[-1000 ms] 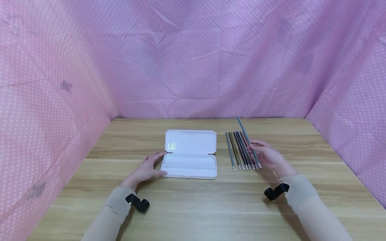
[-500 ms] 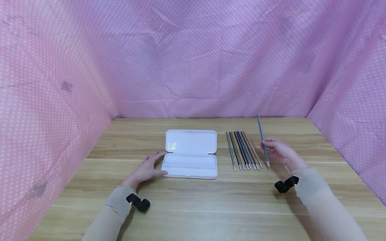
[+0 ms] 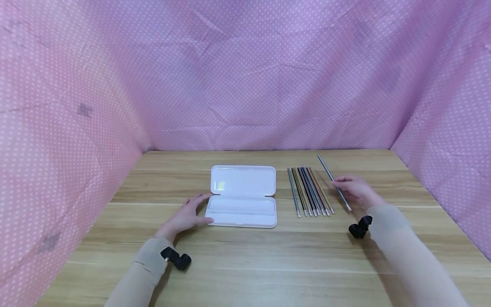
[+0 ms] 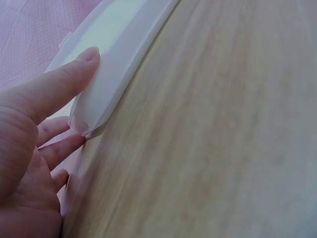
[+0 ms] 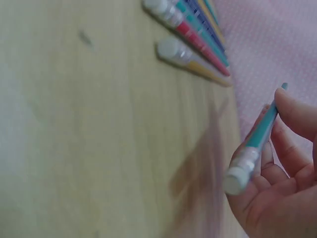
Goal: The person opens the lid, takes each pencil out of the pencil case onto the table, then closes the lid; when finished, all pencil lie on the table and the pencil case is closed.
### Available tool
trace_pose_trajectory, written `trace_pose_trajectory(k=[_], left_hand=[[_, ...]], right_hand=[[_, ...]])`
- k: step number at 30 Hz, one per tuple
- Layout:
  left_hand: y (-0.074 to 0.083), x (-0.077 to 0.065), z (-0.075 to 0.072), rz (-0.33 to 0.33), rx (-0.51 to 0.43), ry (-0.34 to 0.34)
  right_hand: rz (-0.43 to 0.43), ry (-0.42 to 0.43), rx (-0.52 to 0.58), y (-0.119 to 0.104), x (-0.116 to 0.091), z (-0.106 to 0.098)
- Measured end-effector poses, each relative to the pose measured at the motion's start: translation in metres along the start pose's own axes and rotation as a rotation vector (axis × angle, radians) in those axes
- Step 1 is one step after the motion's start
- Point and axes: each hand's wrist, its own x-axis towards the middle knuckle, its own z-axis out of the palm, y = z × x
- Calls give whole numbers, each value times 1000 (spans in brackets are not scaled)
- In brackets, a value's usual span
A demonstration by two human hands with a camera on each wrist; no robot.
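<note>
A teal pencil (image 3: 326, 168) with a white eraser is pinched between the thumb and fingers of my right hand (image 3: 356, 190). It slants up and to the left, clear of the table. In the right wrist view the eraser end of this pencil (image 5: 262, 128) points at the camera. Left of that hand lies a row of several pencils (image 3: 307, 192), eraser ends toward me. My left hand (image 3: 187, 216) touches the left end of a white pencil case (image 3: 243, 181), which lies unfolded with its compartments bare. Its thumb (image 4: 69, 82) rests over the case's edge, fingers extended along the end.
The wooden table (image 3: 245, 264) carries the case and pencils. Pink dotted cloth (image 3: 245, 85) hangs behind it and along both sides. The rightmost yellow pencil (image 5: 195, 64) slants slightly away from the others.
My right hand has moved right, away from the row, with the teal pencil; a yellow pencil at the row's right end came into sight. The held pencil has since tilted left. My left hand stays put.
</note>
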Motion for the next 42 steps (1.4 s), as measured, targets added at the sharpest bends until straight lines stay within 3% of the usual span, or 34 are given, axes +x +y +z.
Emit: trace_pose_trajectory(k=[13, 24, 36, 42], left_hand=[[1, 0, 1, 32, 11, 3], [-1, -1, 2, 8, 6, 0], [-1, 0, 2, -4, 6, -1], [0, -1, 1, -6, 7, 0]], right_hand=[[-5, 41, -232, 3, 13, 7], [-49, 115, -481, -1, 20, 18], [-12, 157, -476, -3, 19, 25], [-26, 118, -428, -2, 18, 20]])
